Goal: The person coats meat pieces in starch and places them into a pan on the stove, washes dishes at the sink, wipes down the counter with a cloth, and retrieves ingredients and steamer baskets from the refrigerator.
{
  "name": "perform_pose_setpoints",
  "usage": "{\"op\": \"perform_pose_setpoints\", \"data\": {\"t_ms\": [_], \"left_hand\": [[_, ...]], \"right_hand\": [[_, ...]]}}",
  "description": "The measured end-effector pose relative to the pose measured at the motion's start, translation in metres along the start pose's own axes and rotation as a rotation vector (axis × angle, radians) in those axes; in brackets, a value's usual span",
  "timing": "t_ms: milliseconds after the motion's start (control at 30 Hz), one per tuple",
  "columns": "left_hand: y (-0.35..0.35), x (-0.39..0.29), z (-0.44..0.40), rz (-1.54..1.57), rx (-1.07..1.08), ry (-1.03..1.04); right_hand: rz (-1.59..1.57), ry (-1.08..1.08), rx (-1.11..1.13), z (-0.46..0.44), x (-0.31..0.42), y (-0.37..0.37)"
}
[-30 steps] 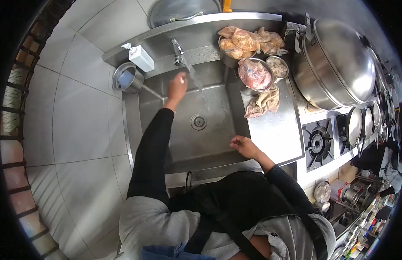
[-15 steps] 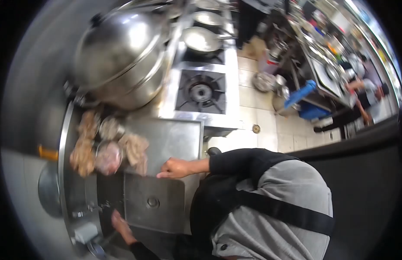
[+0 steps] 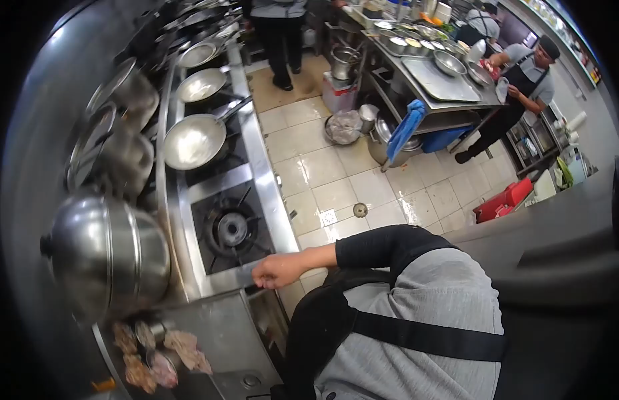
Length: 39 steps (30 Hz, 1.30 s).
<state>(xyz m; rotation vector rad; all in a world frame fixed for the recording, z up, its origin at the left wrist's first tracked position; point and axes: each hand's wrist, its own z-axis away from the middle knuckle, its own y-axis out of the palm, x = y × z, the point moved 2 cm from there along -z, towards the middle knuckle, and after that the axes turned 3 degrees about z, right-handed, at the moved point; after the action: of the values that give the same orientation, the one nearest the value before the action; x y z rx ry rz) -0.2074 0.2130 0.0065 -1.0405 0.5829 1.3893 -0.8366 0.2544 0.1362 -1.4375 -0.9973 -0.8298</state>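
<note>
My right hand [image 3: 276, 271] is loosely closed, palm down, over the front corner where the stove [image 3: 283, 223] meets the steel counter [image 3: 219, 325]. Nothing shows between its curled fingers. My left hand is out of the picture. On the counter, left of and below my right hand, lie a tan, soft-looking bundle [image 3: 189, 351], a round container with pinkish contents [image 3: 163, 368], and brownish bundles [image 3: 140, 373]. These may be bagged or raw food; I cannot tell. Only part of the sink [image 3: 246, 382] shows at the bottom edge.
A large domed steel pot [image 3: 113, 257] stands beyond the counter. Along the stove are a bare burner [image 3: 231, 229] and pans, the nearest a wok [image 3: 195, 142]. A co-worker [image 3: 533, 87] stands at the prep table [image 3: 443, 77]; another person [image 3: 278, 40] stands farther off. The tiled floor [image 3: 309, 167] looks wet.
The view has swung up and right, showing more stove and floor. My right hand has gone from over the sink's edge to the stove corner. My left hand has left the view.
</note>
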Motion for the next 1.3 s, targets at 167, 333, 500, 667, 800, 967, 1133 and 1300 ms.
{"op": "perform_pose_setpoints", "data": {"t_ms": [167, 333, 500, 667, 800, 967, 1133, 1300], "left_hand": [[0.117, -0.051, -0.024, 0.003, 0.133, -0.115], [0.208, -0.122, -0.101, 0.053, 0.414, -0.229], [0.429, -0.232, 0.009, 0.082, 0.534, -0.004], [0.609, -0.265, 0.125, -0.088, 0.841, 0.18], [0.72, -0.208, 0.148, -0.268, 1.1, -0.059], [0.867, -0.128, 0.167, -0.621, 1.272, -0.3], [1.007, -0.117, 0.304, -0.753, 1.366, -0.118], [1.112, -0.13, 0.505, -0.81, 1.734, 0.153]], "right_hand": [[0.658, 0.305, -0.014, 0.07, -0.14, -0.082], [0.574, 0.826, -0.471, 0.225, -0.26, -0.121], [0.482, 1.445, -0.427, 0.429, -0.275, -0.082], [-0.233, 1.737, -0.543, 0.499, -0.196, -0.064], [0.423, 1.226, -0.239, 0.576, -0.35, -0.01], [0.423, 1.31, -0.747, 0.582, -0.35, -0.13], [0.137, 1.451, -1.508, 0.635, -0.277, -0.248], [0.112, 1.357, -1.558, 0.71, -0.272, -0.284]]}}
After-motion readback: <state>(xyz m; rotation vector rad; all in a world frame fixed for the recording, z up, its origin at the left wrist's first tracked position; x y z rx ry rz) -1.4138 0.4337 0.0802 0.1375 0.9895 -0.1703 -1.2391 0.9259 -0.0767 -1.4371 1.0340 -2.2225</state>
